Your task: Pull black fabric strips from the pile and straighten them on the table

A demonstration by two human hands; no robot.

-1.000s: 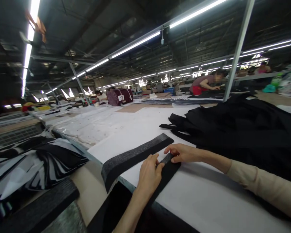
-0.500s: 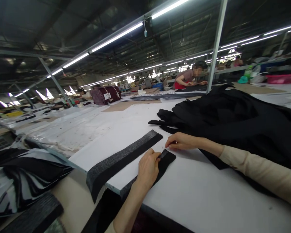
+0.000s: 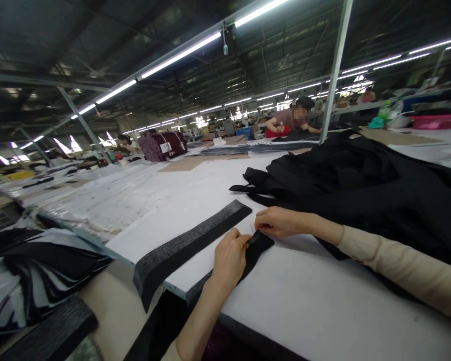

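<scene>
A narrow black fabric strip (image 3: 256,251) lies across the corner of the white table (image 3: 308,301), partly under my left arm. My left hand (image 3: 230,255) is closed, pinching the strip's grey edge near its far end. At that same end, my right hand (image 3: 277,220) has its fingertips pressed together on the strip's corner. Just left of the right fingertips a thin dark line, perhaps a pin, shows against the white surface. Beyond my left hand, a second strip (image 3: 195,240), speckled grey along one side and black along the other, hangs over the table edge.
A large heap of black fabric (image 3: 346,175) covers the table on the right. Stacked black and white pieces (image 3: 33,276) lie lower left. A metal post (image 3: 336,70) rises at the table's far side, with a co-worker (image 3: 287,123) bending over fabric beside it. Maroon bundles (image 3: 163,146) stand farther back.
My right hand has moved slightly down and left, from just above the strip's end onto its corner. My left hand keeps its pinch. The co-worker has shifted a little left.
</scene>
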